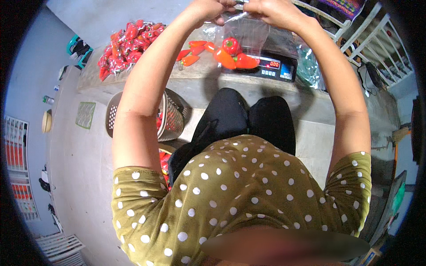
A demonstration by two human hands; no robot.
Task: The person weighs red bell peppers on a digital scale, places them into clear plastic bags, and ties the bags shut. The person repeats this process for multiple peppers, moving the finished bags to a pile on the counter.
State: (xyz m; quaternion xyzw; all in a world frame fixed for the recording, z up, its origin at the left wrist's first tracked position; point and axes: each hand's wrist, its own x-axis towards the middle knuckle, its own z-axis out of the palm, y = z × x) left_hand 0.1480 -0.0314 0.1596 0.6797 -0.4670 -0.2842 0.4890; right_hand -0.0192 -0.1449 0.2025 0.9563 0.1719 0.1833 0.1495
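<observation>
My left hand (212,9) and my right hand (271,11) meet at the top edge of the view, both closed on the gathered top of a clear plastic bag (255,35). Several red and orange peppers (230,45) lie in the bottom of this bag. The bag hangs in front of a dark digital scale (284,71) with a lit red display; whether it touches the scale I cannot tell. Left of the bag, several loose peppers (194,51) rest on the concrete ledge (186,82). My fingertips are partly cut off by the frame.
A heap of bagged red peppers (128,46) covers the ledge's left part. Clear plastic (308,66) lies right of the scale. A perforated basket (174,117) with peppers stands on the floor by my legs. White slatted furniture (377,44) is at the far right.
</observation>
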